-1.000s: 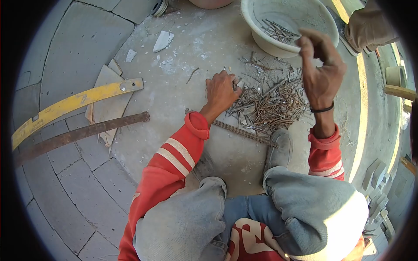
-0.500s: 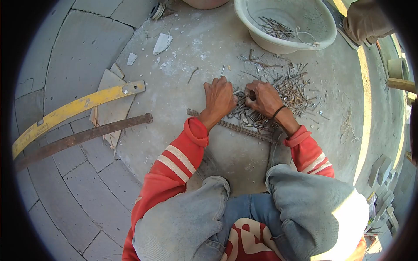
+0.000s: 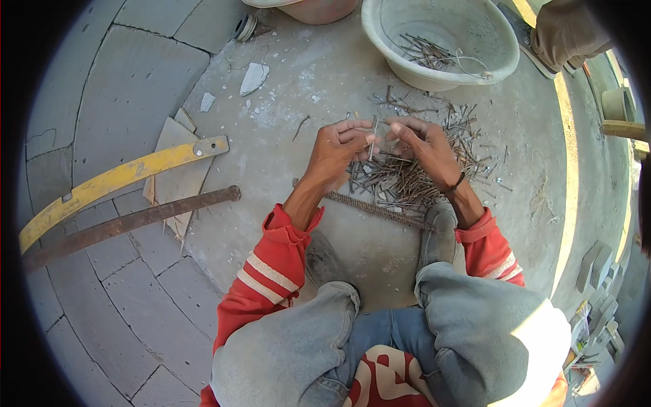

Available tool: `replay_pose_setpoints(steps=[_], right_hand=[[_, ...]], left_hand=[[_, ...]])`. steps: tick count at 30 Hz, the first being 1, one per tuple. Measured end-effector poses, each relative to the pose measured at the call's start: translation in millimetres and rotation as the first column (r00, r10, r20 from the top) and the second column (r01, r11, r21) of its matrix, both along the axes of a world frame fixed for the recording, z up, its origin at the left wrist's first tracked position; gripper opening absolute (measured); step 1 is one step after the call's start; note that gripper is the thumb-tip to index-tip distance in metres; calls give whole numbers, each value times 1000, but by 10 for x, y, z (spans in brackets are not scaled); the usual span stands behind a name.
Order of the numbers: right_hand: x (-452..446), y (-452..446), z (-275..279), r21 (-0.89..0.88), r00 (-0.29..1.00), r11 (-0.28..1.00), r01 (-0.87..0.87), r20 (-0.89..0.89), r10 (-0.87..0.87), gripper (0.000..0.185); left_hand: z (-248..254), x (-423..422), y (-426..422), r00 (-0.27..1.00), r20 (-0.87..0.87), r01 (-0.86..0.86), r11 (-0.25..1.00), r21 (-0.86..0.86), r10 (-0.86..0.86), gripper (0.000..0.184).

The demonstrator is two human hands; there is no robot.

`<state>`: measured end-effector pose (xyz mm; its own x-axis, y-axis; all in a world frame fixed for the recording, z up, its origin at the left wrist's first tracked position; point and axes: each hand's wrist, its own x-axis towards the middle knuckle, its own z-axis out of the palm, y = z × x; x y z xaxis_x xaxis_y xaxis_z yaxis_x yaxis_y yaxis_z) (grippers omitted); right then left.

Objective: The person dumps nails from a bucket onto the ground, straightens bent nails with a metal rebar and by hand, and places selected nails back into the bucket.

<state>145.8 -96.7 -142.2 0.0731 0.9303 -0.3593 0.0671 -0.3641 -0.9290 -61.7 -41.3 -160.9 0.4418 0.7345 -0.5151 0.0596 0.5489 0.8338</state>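
Note:
Between the thumb and fingers of my left hand (image 3: 339,146) is a thin nail (image 3: 373,132), held nearly upright. My right hand (image 3: 427,149) is raised close beside it, thumb and fingers pinched together; what they hold, if anything, is too small to tell. Below both hands spreads a pile of nails (image 3: 420,180), many of them rusty, on the concrete floor. A ribbed steel bar (image 3: 373,209) lies along the near side of the pile, by my right shoe (image 3: 439,227).
Beyond the pile stands a pale basin (image 3: 441,80) with several nails inside. At left are a yellow metal bar (image 3: 135,163) and a rusty rod (image 3: 149,216). Another person's leg (image 3: 569,34) is at top right. Grey blocks (image 3: 597,264) lie at right.
Both hands have lifted from the pile and come closer together. The nail now shows upright in my left hand. My left forearm has swung slightly left, and the view has shifted a little.

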Motion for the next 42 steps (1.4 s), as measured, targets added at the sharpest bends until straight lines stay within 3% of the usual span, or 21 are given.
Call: replay_pose_setpoints(steps=[1,4,7,9,11,12,14,15,17,19,21,22,24,25,27,28,31,34,36,40,42], right_hand=[[-44,28,27,-107,976,994,14,-214,-36,30],[-88,122,77,-70,933,997,-13,-361,-13,29],[41,191,647,287,997,955,80,-40,-72,28],[217,318,1072,638,960,750,176,56,-274,25],[626,481,1271,722,711,688,71,447,-543,35],[842,651,1234,807,633,589,-47,481,-607,36],[932,618,1185,822,403,561,-95,547,-734,28],[858,554,1125,822,404,561,-101,549,-732,28],[542,260,894,775,582,630,-51,536,-612,11],[338,55,460,546,697,814,-198,662,-275,10],[289,-82,-94,311,644,835,-455,762,67,10],[245,-167,-315,311,646,838,-449,761,64,10],[173,-219,-578,78,447,831,-551,868,215,15],[173,-227,-635,83,450,830,-551,868,212,15],[167,-187,-650,115,526,828,-548,818,235,16],[168,-150,-610,120,528,825,-552,816,235,16],[202,-14,-409,68,989,991,-114,100,107,23],[210,27,-6,-116,971,992,40,-231,-66,22],[241,28,74,-148,960,989,14,-274,-55,23],[180,-36,282,-113,928,994,11,-369,-53,30],[168,-52,656,95,945,993,72,-324,-37,29]], left_hand=[[84,53,-16,1000,17,10,1000,27,-10,39],[342,140,2,999,34,36,988,150,-42,47],[358,98,62,998,44,32,956,292,-47,45],[265,42,82,997,63,10,944,329,-33,40],[-34,-25,39,883,-447,400,727,558,-143,27],[-177,-28,-34,885,-442,399,729,556,-147,27],[-419,16,-141,732,-676,662,324,676,-84,18],[-477,38,-195,700,-707,695,324,642,-101,20],[-554,20,-221,713,-693,683,323,655,-101,20],[-580,2,-220,723,-683,676,318,665,-108,19],[-565,-35,-172,748,-658,647,316,694,-87,20],[-548,-52,-163,746,-659,650,313,692,-92,20],[-498,-65,-95,876,-457,438,646,625,-153,21],[-476,-67,-80,875,-460,440,644,626,-151,21],[-379,-64,-41,996,-58,81,971,224,-70,26],[-307,-59,-38,996,-63,77,971,227,-65,26],[-106,-30,-51,995,77,-71,997,20,69,31],[-6,65,-26,987,140,-86,996,23,82,36],[57,122,-13,995,92,-40,998,55,34,43],[126,175,-14,999,46,-31,998,52,29,43],[112,141,-15,997,56,-47,999,7,46,36]])
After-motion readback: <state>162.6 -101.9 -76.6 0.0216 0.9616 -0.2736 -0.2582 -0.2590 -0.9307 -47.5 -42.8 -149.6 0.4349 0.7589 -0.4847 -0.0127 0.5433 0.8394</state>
